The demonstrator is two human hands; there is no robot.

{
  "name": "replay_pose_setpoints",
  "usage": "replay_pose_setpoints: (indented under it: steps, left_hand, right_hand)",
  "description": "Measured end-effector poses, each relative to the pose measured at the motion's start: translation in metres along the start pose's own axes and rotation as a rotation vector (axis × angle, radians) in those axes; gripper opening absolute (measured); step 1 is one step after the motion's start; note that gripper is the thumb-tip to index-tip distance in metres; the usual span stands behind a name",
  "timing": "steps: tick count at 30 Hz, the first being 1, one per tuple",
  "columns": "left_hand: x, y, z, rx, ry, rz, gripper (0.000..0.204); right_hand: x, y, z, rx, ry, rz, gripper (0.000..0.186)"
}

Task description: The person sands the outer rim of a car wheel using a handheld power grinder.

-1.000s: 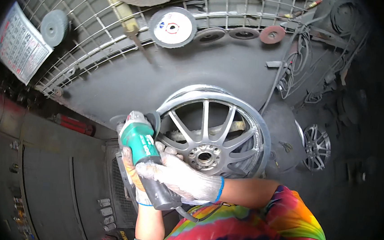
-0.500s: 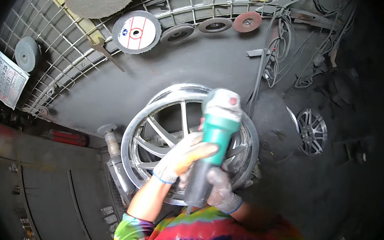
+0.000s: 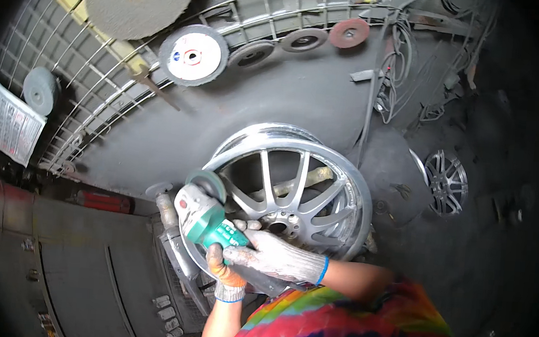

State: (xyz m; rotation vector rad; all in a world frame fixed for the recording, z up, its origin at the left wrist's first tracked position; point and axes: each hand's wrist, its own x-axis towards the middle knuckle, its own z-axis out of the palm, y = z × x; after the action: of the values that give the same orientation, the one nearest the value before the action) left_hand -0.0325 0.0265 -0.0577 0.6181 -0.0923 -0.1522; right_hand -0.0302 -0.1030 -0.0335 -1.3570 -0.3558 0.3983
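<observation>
A: What's the biggest thing up there?
B: A wire rack [image 3: 249, 22], curving across the top from the far left, with discs along it.
A: And below that?
B: A silver spoked wheel [image 3: 289, 203], in the middle of the view, face toward the wearer. Its left edge is partly covered by the tool.
A: Is that the only one?
B: No, a second wheel [image 3: 445, 182] is well apart, off to the right in the dimmer part.
A: Next size down?
B: A big grey disc [image 3: 152, 7] on the rack, upper left. Then the grinder [image 3: 208, 224], green with a grey head, tilted in front of the wheel's lower left part, head up and left.
A: Who's got it?
B: Both gloved hands. The right grip [image 3: 275, 256] is wrapped over the body from the right; the left grip [image 3: 228, 272] is clamped around it from below, thumb up.
A: Smaller still?
B: The grinding disc [image 3: 211, 183], at the wheel's upper-left rim; I can't tell whether they touch. Last, a small red disc [image 3: 355, 39] on the rack, right of the others.
</observation>
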Motion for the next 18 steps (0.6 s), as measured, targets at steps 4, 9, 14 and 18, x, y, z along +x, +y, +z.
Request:
replay_pose_setpoints:
  steps: [4,9,14,18]
  left_hand:
    - [0.030,-0.006,0.034,0.325,-0.002,-0.334,0.056]
    - [0.065,-0.031,0.073,0.985,-0.445,-0.729,0.053]
    - [0.050,-0.021,0.061,0.832,-0.412,-0.507,0.057]
    - [0.018,-0.008,0.014,0.293,-0.240,-0.158,0.072]
  right_hand:
    - [-0.033,0.013,-0.021,0.665,0.277,0.212,0.037]
    - [-0.073,0.060,-0.011,1.128,0.423,-0.141,0.060]
    - [-0.066,0.047,0.004,0.559,0.613,-0.175,0.049]
    - [-0.026,0.020,-0.010,-0.167,0.260,-0.145,0.046]
